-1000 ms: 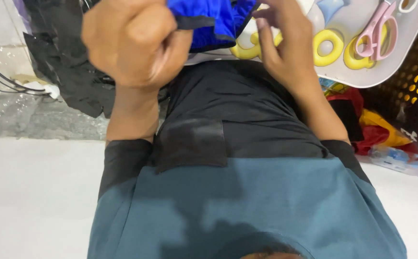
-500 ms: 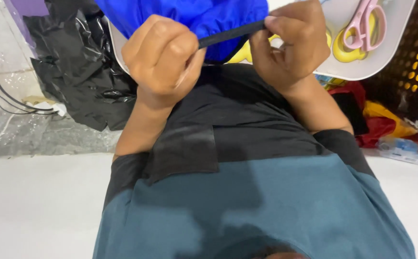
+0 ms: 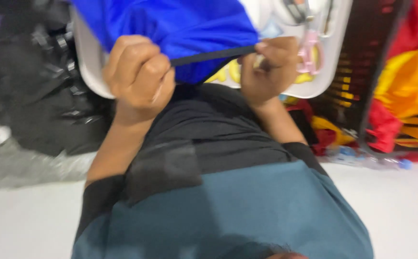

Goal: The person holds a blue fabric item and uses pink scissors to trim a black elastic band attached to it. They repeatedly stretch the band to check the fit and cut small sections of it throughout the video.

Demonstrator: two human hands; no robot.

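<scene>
The left hand is a closed fist, its fingers clamped on the dark elastic edge band of the bright blue fabric garment. The right hand pinches the band's other end between closed fingers. The band runs taut between both hands, above the near edge of the white plastic tray; the garment hangs over the tray's left part.

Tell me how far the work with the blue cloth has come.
Done: both hands have the blue cloth up off the white tray. In hand: left hand and right hand pull its dark edge band taut. Left: the scissors lie unused.
</scene>
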